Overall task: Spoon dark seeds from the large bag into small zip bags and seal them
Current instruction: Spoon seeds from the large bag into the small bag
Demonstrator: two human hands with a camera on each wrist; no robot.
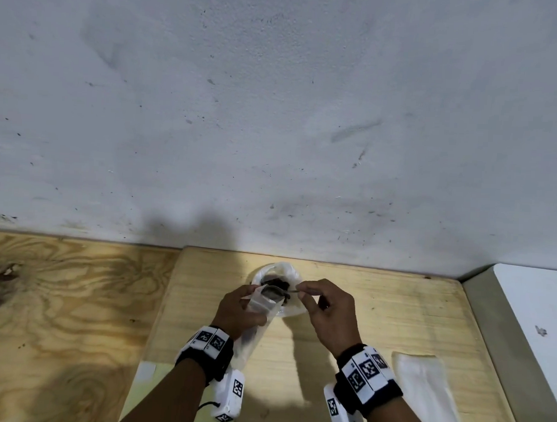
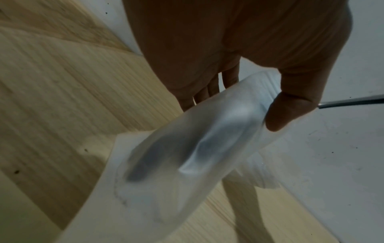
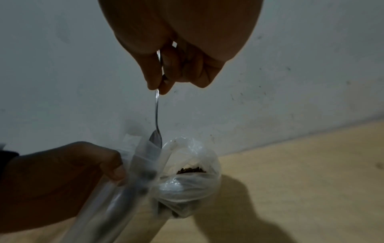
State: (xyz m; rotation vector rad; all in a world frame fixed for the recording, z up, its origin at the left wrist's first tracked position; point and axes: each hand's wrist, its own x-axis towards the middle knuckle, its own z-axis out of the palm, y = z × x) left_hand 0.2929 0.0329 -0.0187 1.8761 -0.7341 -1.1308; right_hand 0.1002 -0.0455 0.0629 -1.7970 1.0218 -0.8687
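1. Head view: I am seeing the left hand (image 1: pixel 239 308) gripping a small zip bag (image 1: pixel 260 309) near its mouth, fingers and thumb curled round the clear plastic, the bag hanging down toward the near side over the wooden board (image 1: pixel 377 326).
2. The right hand (image 1: pixel 328 308) is pinching the handle of a metal spoon (image 1: pixel 272 292) between thumb and fingertips; the bowl is sitting at the open mouth of the small zip bag.
3. The large bag (image 1: pixel 292 275) is standing on the board just beyond both hands, close to the far wall (image 1: pixel 275 115), its top rolled open and dark seeds (image 1: pixel 275 281) showing inside.
4. Right wrist view: I am reading the spoon as hanging almost straight down, bowl partly inside the small bag's mouth, with the large bag just to its right, touching or nearly so.
5. Left wrist view: the thumb (image 2: pixel 290 111) is pressing on the small bag's rim; a dark smear inside the blurred plastic may be seeds, I cannot tell.
6. A flat pile of white plastic (image 1: pixel 422 386) is lying on the board at near right, well apart from the hands.
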